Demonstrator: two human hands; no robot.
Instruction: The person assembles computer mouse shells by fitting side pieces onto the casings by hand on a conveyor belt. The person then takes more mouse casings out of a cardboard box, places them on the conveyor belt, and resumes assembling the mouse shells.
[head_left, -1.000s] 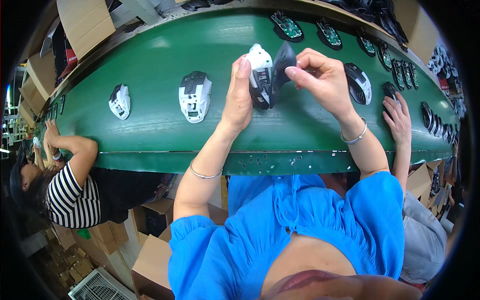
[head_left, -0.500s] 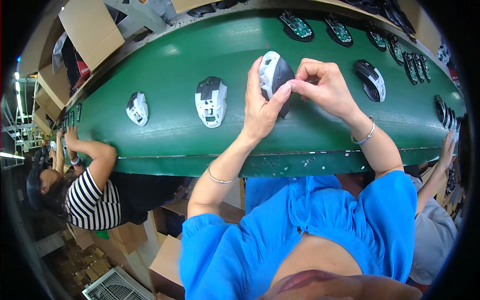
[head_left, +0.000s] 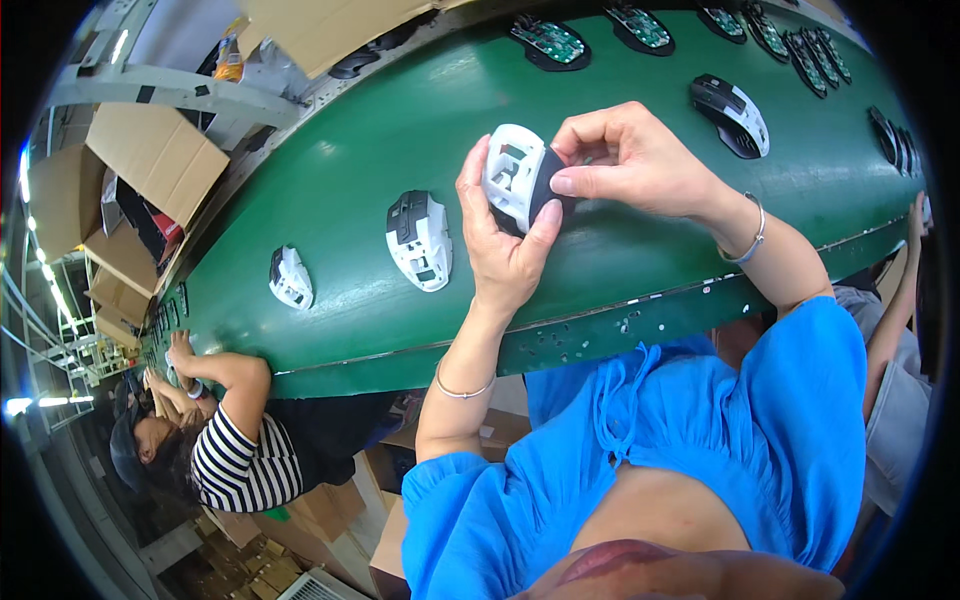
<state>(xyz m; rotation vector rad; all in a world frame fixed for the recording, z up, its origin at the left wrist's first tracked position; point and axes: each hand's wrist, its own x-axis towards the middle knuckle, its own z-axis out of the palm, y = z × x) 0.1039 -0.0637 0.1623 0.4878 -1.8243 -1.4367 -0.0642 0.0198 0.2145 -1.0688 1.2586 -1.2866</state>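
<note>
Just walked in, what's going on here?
Someone in a loose blue top has a white-and-black plastic mouse shell in their left hand; their right hand's thumb and fingers are at its black side. Two similar white-and-black shells lie leftward on the green work surface, with one black-and-white mouse body rightward.
</note>
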